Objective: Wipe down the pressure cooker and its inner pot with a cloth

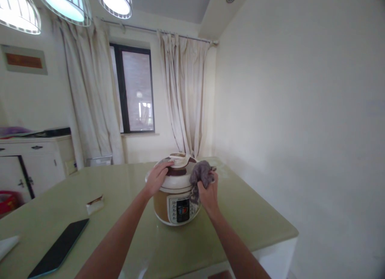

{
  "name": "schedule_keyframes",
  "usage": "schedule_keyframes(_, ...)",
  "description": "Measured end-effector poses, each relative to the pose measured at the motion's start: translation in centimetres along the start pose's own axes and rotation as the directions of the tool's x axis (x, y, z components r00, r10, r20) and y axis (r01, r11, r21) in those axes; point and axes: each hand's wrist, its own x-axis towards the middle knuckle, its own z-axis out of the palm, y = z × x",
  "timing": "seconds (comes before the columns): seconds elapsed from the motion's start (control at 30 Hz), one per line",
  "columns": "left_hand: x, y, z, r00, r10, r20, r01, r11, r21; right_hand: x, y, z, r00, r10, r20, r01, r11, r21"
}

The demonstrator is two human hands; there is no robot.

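Observation:
An electric pressure cooker (pixel 162 204) with a white and brown lid stands upright on the pale green tabletop (pixel 240 222), its button panel facing me. My left hand (pixel 158 176) lies on the left side of the lid, fingers stretched toward the lid handle (pixel 179 160). On the other side, my right hand (pixel 209 192) is closed around a bunched grey cloth (pixel 202 174). The cloth lies against the lid's right edge, and part of it hangs down over the cooker's side beside the panel.
A dark tablet (pixel 60 247) lies at the left front of the table, with a small white container (pixel 95 204) beyond it. A white cabinet (pixel 45 160) and a red basin (pixel 8 202) are at the far left. The right table edge runs near a bare wall (pixel 300 110).

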Motion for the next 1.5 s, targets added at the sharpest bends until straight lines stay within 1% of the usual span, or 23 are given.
schedule_keyframes(0.03, 0.1, 0.0, -0.2, 0.999, -0.03, 0.03, 0.032, 0.997, -0.071, 1.0, -1.8, 0.5, 0.996, -0.093, 0.016, 0.094, 0.991, -0.091)
schedule_keyframes(0.1, 0.3, 0.3, -0.8, 0.991, -0.109, 0.082, 0.125, 0.967, -0.222, 2.0, -5.4, 1.6, 0.948, -0.244, 0.204, 0.292, 0.923, -0.252)
schedule_keyframes(0.13, 0.3, 0.5, -1.2, 0.984, -0.151, 0.099, 0.174, 0.941, -0.291, 2.2, -6.9, 2.2, 0.893, -0.305, 0.331, 0.407, 0.863, -0.301)
schedule_keyframes(0.2, 0.5, 0.8, -2.1, 0.971, -0.204, 0.126, 0.237, 0.895, -0.378, 2.6, -9.4, 3.3, 0.717, -0.386, 0.58, 0.625, 0.725, -0.29)
schedule_keyframes(0.27, 0.6, 0.8, -3.1, 0.969, -0.212, 0.123, 0.243, 0.899, -0.364, 3.6, -11.0, 4.2, 0.565, -0.401, 0.721, 0.738, 0.637, -0.223)
schedule_keyframes(0.3, 0.6, 0.5, -3.5, 0.97, -0.218, 0.105, 0.24, 0.918, -0.317, 4.3, -11.4, 4.6, 0.56, -0.373, 0.74, 0.736, 0.634, -0.237)
schedule_keyframes(0.4, 0.0, -1.5, -4.4, 0.953, -0.301, 0.001, 0.298, 0.943, -0.148, 6.7, -12.1, 6.0, 0.622, -0.298, 0.724, 0.702, 0.621, -0.348)
schedule_keyframes(0.43, -0.3, -2.4, -4.4, 0.94, -0.34, -0.02, 0.334, 0.933, -0.136, 7.1, -12.3, 6.6, 0.621, -0.314, 0.718, 0.717, 0.597, -0.36)
schedule_keyframes(0.53, -1.7, -5.2, -4.1, 0.88, -0.474, -0.027, 0.455, 0.859, -0.235, 6.7, -12.9, 9.1, 0.601, -0.382, 0.702, 0.758, 0.55, -0.351)
schedule_keyframes(0.67, -2.5, -7.0, -4.2, 0.778, -0.627, -0.049, 0.58, 0.746, -0.328, 4.4, -13.5, 11.7, 0.66, -0.346, 0.667, 0.7, 0.606, -0.379)
schedule_keyframes(0.73, -2.4, -7.0, -4.7, 0.751, -0.658, -0.045, 0.605, 0.715, -0.352, 3.6, -13.2, 11.4, 0.622, -0.372, 0.689, 0.728, 0.599, -0.333)
schedule_keyframes(0.77, -2.3, -6.9, -4.9, 0.758, -0.652, -0.038, 0.602, 0.72, -0.344, 3.5, -12.9, 10.8, 0.575, -0.403, 0.712, 0.761, 0.583, -0.284)
schedule_keyframes(0.87, -2.2, -6.3, -5.1, 0.822, -0.569, -0.01, 0.548, 0.797, -0.253, 4.1, -11.7, 7.9, 0.384, -0.51, 0.77, 0.843, 0.533, -0.067)
schedule_keyframes(0.9, -2.2, -6.1, -5.0, 0.835, -0.55, -0.002, 0.534, 0.812, -0.235, 4.5, -11.3, 6.9, 0.369, -0.525, 0.767, 0.837, 0.547, -0.028)
schedule_keyframes(0.93, -2.3, -5.9, -4.9, 0.839, -0.544, 0.008, 0.531, 0.816, -0.229, 5.0, -10.9, 5.9, 0.395, -0.522, 0.756, 0.811, 0.584, -0.021)
schedule_keyframes(0.97, -2.4, -5.6, -4.8, 0.839, -0.544, 0.021, 0.534, 0.814, -0.23, 5.6, -10.5, 5.0, 0.459, -0.497, 0.736, 0.767, 0.64, -0.046)
schedule_keyframes(1.07, -2.6, -5.1, -4.7, 0.819, -0.572, 0.049, 0.568, 0.795, -0.212, 6.0, -9.3, 2.9, 0.714, -0.355, 0.604, 0.564, 0.803, -0.194)
schedule_keyframes(1.13, -2.7, -5.0, -4.8, 0.813, -0.581, 0.046, 0.577, 0.792, -0.198, 4.6, -7.9, 1.8, 0.85, -0.287, 0.442, 0.43, 0.862, -0.267)
schedule_keyframes(1.2, -2.7, -5.1, -4.7, 0.821, -0.569, 0.041, 0.564, 0.798, -0.214, 1.5, -6.0, 0.9, 0.933, -0.267, 0.241, 0.334, 0.892, -0.305)
schedule_keyframes(1.27, -2.8, -5.2, -4.4, 0.832, -0.554, 0.034, 0.546, 0.805, -0.231, -2.4, -4.0, 0.4, 0.934, -0.333, 0.127, 0.357, 0.882, -0.309)
schedule_keyframes(1.33, -2.8, -5.3, -4.1, 0.836, -0.549, 0.013, 0.538, 0.813, -0.224, -5.9, -2.7, 0.5, 0.889, -0.418, 0.187, 0.458, 0.828, -0.323)
schedule_keyframes(1.43, -2.7, -5.3, -3.8, 0.836, -0.548, -0.023, 0.533, 0.822, -0.199, -9.3, -2.8, 2.7, 0.751, -0.513, 0.416, 0.647, 0.697, -0.309)
schedule_keyframes(1.5, -2.6, -5.3, -3.9, 0.832, -0.554, -0.023, 0.54, 0.819, -0.194, -10.3, -3.5, 5.2, 0.607, -0.574, 0.55, 0.774, 0.584, -0.244)
